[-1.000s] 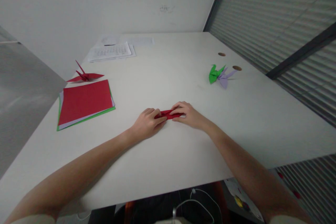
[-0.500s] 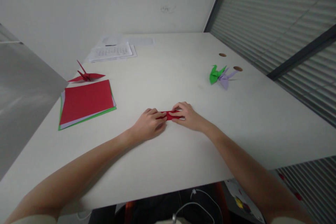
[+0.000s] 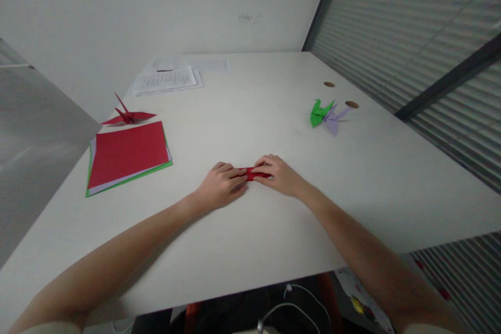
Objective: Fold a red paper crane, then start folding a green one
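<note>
A small folded piece of red paper (image 3: pixel 249 174) lies on the white table in front of me, its two ends covered by my fingers. My left hand (image 3: pixel 223 186) grips its left end, fingertips pressed on the top. On the other end, my right hand (image 3: pixel 278 175) has its fingers and thumb closed around the paper. Only a short strip of red shows between the hands, so the full shape of the fold is hidden.
To the left lies a stack of red, lilac and green paper sheets (image 3: pixel 131 154), with a red origami crane (image 3: pixel 129 116) behind it. Written pages (image 3: pixel 166 81) lie at the back left. A green crane (image 3: pixel 319 113) and a lilac crane (image 3: pixel 332 121) stand at the right, near two round table holes.
My right hand's fingers have shifted slightly left along the red paper. My left hand keeps its hold, and the whole view has tilted a little.
</note>
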Demonstrator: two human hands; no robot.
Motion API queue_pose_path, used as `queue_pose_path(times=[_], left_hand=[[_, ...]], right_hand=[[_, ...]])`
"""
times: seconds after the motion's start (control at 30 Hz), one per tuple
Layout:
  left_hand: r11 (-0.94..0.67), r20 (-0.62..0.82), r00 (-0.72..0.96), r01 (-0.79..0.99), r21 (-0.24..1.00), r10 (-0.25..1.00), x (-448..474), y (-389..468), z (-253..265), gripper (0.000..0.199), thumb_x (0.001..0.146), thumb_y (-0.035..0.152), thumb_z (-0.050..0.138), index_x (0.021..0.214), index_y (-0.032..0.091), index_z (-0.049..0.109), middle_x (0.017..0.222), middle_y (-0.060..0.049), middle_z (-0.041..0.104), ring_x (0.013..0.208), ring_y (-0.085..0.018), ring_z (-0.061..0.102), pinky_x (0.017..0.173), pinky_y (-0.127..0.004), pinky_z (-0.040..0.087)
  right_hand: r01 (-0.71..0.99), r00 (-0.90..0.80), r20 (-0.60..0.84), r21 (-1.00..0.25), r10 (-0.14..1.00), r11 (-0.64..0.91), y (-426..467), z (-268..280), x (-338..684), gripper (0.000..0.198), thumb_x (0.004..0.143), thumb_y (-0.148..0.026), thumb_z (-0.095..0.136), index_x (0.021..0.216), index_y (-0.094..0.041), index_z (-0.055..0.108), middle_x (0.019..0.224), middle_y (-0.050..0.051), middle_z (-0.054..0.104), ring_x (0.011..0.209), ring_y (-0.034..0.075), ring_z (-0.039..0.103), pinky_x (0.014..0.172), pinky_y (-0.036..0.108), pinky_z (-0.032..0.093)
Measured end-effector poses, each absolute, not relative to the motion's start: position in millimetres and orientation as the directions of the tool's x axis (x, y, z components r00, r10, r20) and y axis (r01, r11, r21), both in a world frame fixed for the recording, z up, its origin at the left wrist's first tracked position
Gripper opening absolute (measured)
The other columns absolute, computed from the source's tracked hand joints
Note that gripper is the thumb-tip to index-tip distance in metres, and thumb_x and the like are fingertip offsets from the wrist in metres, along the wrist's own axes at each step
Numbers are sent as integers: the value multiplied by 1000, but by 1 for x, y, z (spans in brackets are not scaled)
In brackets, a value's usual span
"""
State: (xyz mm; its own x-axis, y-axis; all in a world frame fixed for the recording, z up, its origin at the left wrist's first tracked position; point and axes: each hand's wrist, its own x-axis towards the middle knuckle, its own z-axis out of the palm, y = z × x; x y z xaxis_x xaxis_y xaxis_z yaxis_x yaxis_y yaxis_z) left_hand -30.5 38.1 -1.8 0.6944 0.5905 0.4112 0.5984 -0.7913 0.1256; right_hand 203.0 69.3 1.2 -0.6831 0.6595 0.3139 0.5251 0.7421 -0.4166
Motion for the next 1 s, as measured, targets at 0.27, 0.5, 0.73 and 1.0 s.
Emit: queue_pose_path(times=[0.27, 0.5, 0.73, 1.0], left_hand=[[-806, 434, 709, 588, 71, 556, -36, 43, 1, 24, 98, 23, 47, 109, 19, 68, 98, -7, 75, 81, -16, 68, 83, -35, 44], [-517, 202, 504, 627, 583, 839, -32, 42, 21, 23, 91, 28, 54, 91, 21, 76, 80, -4, 76, 65, -16, 65, 65, -27, 46], [-395, 70, 537, 520, 757, 841, -33, 42, 26, 21, 87, 31, 58, 86, 21, 77, 76, -2, 75, 63, -15, 64, 62, -25, 47], [-401, 529, -183, 464, 789, 829, -36, 50, 30, 69, 79, 42, 72, 139, 26, 43, 134, -14, 54, 112, -23, 59, 89, -38, 52]], right_hand=[[525, -658, 387, -379, 646, 762, 64, 14, 201, 31, 95, -43, 52, 89, -21, 73, 89, 6, 71, 82, 18, 62, 77, 35, 40], [430, -604, 440, -522, 664, 737, 60, 25, 201, 30, 95, -41, 52, 81, -23, 72, 81, 5, 71, 78, 18, 63, 76, 35, 43], [399, -612, 387, -601, 690, 692, 59, 25, 199, 25, 91, -37, 58, 75, -22, 70, 77, 4, 69, 75, 18, 61, 77, 36, 43], [150, -57, 201, -967, 978, 207, 67, 13, 192, 27, 75, -48, 71, 75, -21, 68, 72, 2, 65, 68, 16, 57, 68, 32, 46]])
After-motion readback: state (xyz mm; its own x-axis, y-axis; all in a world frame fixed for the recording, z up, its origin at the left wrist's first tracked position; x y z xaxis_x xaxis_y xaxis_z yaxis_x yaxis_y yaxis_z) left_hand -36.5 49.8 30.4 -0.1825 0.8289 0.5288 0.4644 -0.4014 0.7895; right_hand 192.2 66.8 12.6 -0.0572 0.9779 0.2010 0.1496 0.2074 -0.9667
